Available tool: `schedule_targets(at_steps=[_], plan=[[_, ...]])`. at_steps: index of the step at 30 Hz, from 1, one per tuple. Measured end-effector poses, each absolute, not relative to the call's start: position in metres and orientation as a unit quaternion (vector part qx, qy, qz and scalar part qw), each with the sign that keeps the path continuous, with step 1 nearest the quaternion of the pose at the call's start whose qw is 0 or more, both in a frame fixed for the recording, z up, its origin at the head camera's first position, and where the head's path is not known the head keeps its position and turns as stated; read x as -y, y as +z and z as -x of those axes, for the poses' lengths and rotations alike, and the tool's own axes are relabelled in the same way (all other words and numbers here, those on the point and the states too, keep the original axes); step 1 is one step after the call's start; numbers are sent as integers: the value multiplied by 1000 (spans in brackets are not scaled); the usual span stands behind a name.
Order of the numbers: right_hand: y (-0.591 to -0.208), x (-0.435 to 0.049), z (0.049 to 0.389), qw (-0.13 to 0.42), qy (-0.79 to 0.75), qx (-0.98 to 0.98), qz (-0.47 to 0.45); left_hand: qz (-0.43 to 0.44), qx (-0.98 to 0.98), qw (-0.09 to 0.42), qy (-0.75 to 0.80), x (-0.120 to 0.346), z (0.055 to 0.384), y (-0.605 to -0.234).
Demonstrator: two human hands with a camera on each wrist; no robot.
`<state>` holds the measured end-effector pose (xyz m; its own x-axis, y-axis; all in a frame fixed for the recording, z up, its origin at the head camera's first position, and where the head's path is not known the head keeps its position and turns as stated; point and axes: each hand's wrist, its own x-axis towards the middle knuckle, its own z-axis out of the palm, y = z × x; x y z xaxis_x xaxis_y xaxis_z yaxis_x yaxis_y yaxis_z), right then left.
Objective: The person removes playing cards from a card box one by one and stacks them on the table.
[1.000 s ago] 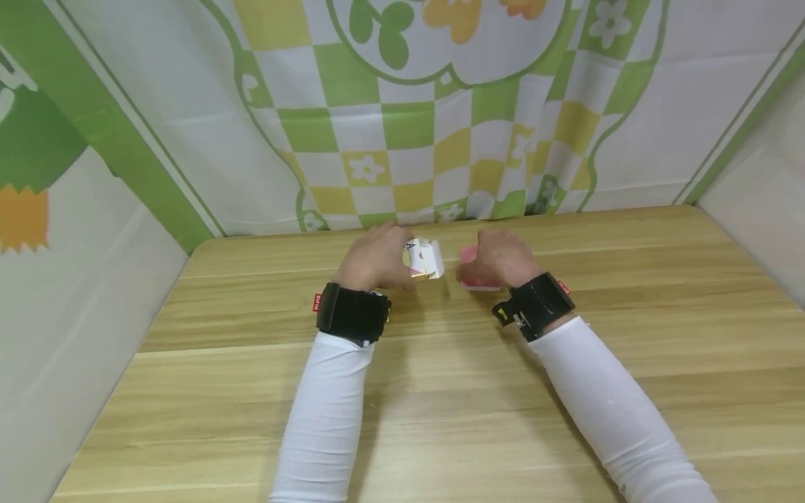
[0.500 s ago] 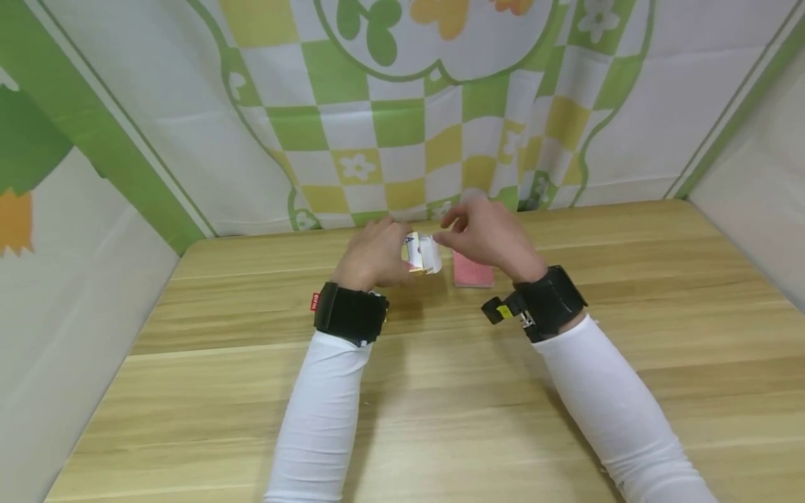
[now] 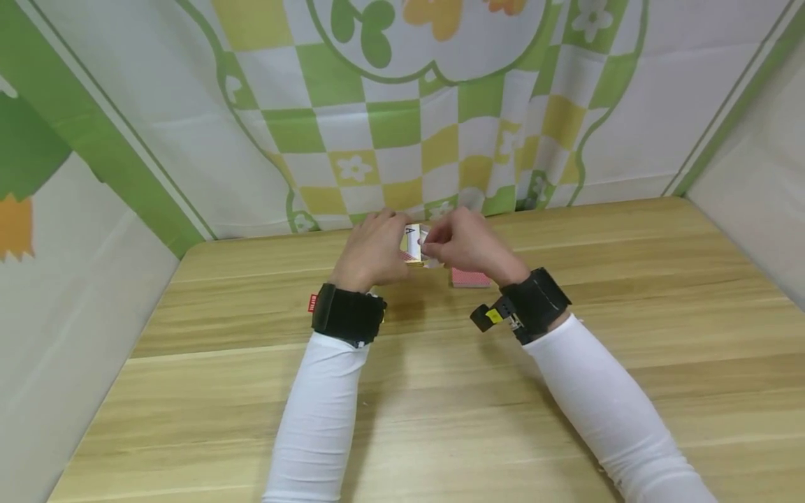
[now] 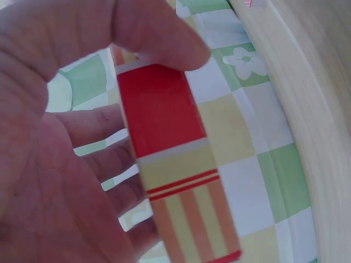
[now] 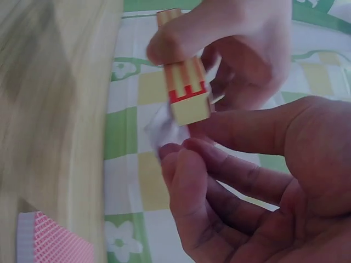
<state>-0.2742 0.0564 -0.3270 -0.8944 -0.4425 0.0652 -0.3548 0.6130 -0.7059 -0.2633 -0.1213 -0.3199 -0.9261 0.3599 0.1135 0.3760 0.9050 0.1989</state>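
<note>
My left hand (image 3: 372,251) grips a playing card box (image 3: 412,241) between thumb and fingers. The left wrist view shows the side of this box (image 4: 178,203), with a red panel and orange and cream stripes. My right hand (image 3: 468,241) is at the box's right end, its thumb and fingertips pinching the whitish flap (image 5: 164,130). On the table, partly under the right hand, lies a deck of cards (image 3: 470,278) with a red patterned back. In the right wrist view this deck (image 5: 57,241) shows at the lower left.
A wooden table (image 3: 402,405) spans the foreground. Behind its far edge hangs a green, yellow and white checked cloth (image 3: 396,126). Pale walls stand at the left and right. Each wrist wears a black strap, such as the right strap (image 3: 537,304).
My right hand has left the deck on the table and moved left to the box, now pinching its flap. My left hand keeps its grip on the box.
</note>
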Motion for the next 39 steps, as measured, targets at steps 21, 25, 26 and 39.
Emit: schedule_targets(at_steps=[21,25,26,39], plan=[[-331,-67,283,100,-395,-900,154,209,970,38,-120,124,262,-317],[-329,-73,284,113,-397,-897,160,207,970,31,-120,126,262,-316],[-329,-75,284,116,-398,-895,163,206,971,28,-119,127,262,-316],[-319,-92,284,119,-368,-908,160,192,975,14,-111,132,263,-317]])
